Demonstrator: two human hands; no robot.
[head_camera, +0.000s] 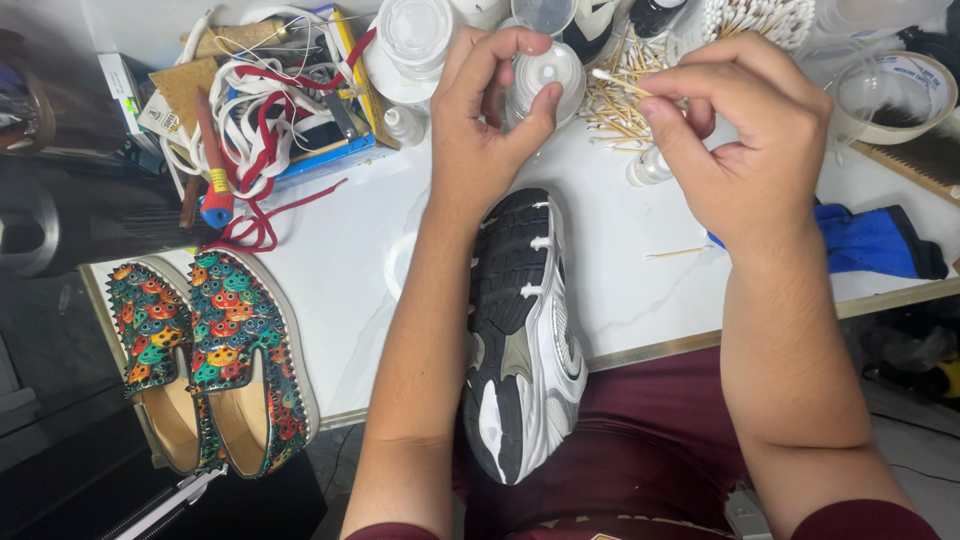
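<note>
My left hand grips a small clear plastic bottle with a white dispensing cap, held above the white table. My right hand pinches a wooden cotton swab between thumb and fingers, its tip pointing toward the bottle cap. Below the hands a black, white and grey sneaker lies on its side between my forearms, partly on the table and partly over my lap.
A pair of multicoloured patterned slip-on shoes sits at the left table edge. Red and white laces, a brush and boxes clutter the back left. Loose cotton swabs, clear jars, a tape roll and a blue cloth lie at the right.
</note>
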